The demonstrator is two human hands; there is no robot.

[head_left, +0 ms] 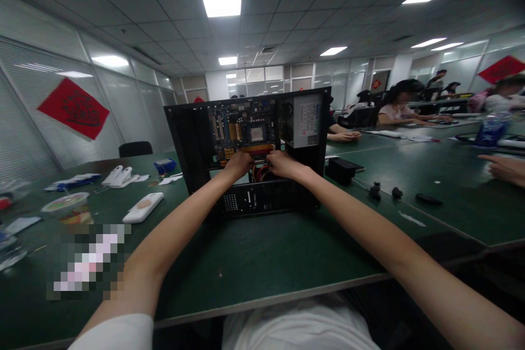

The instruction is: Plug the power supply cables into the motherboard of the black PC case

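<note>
An open black computer case (246,197) stands upright on the green table, its inside facing me. The motherboard (241,126) is mounted in it, with a pale square processor socket area (257,134). Both hands reach inside, at the two ends of the red and yellow memory slots (258,149). My left hand (239,165) is closed at the left end, and my right hand (284,165) is closed at the right end. What the fingertips grip is hidden. Red and dark cables (261,173) hang just below, between the hands. The silver power supply (307,121) fills the upper right corner.
On the left lie a white power bank-like block (143,208), a lidded cup (68,208) and a blue packet (164,165). Right of the case are a black box (341,170) and small black parts (374,191). Other people sit along the right, one hand (506,167) near the edge.
</note>
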